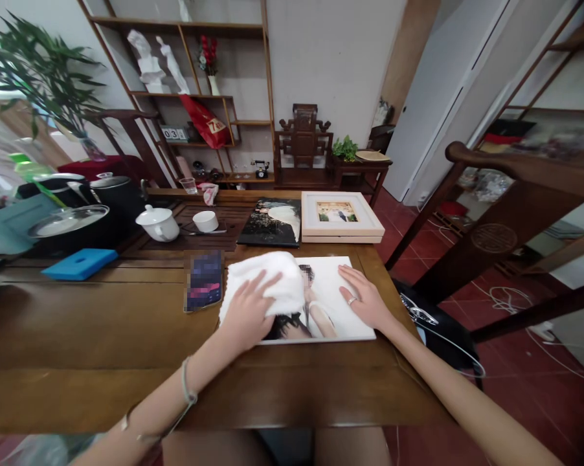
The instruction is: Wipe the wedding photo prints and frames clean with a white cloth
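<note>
Flat on the wooden table (141, 362) lies a photo panel (343, 317) with a white background and a picture of people. My left hand (248, 310) rests with fingers spread on a white cloth (267, 268), which covers the panel's left part. On the panel's right edge my right hand (364, 298) lies flat, fingers stretched out, with a ring on one finger. A phone (204, 281) lies just left of the cloth. What is under the cloth is hidden.
Behind the panel are a dark photo board (270, 223) and a light framed picture (343, 220). Toward the left stand a lidded white teapot (157, 223), a white cup (205, 221), a blue block (81, 264) and a black pot (73, 223). A wooden chair (491, 226) is at the right.
</note>
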### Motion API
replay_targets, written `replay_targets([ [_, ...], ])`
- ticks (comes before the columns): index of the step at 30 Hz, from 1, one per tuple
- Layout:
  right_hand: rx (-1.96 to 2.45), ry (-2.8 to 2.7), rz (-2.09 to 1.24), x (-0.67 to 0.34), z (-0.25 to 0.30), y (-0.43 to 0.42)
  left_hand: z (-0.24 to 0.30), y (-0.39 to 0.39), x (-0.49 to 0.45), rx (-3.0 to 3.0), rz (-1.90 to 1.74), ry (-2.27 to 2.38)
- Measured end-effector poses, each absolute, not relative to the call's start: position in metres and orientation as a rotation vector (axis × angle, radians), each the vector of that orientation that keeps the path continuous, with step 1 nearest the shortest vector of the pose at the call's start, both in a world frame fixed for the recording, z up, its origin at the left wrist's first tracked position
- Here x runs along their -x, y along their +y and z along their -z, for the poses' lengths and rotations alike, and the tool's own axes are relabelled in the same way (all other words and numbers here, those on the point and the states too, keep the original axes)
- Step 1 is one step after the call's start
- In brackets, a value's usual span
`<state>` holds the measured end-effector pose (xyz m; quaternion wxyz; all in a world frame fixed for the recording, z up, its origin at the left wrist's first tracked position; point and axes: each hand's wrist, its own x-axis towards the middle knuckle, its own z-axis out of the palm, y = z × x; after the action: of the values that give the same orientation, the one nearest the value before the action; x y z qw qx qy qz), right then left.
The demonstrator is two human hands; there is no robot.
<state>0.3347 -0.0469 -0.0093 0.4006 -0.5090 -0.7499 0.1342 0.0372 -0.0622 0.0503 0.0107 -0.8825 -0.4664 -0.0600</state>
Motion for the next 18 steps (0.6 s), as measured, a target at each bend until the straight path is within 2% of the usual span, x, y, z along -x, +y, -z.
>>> replay_targets([
  [5, 1.276, -1.919, -0.342, -0.335, 0.009, -0.047, -0.045, -0.051, -0.052, 2.583, 0.200, -1.549],
  [13, 1.302, -1.899, -0.389, -0.334, 0.008, -0.048, -0.028, -0.146, -0.067, 2.840, 0.379, -1.143],
  [18, 1.293, -1.889, -0.413, -0.335, 0.007, -0.048, -0.043, -0.115, -0.051, 2.914, 0.317, -1.235],
])
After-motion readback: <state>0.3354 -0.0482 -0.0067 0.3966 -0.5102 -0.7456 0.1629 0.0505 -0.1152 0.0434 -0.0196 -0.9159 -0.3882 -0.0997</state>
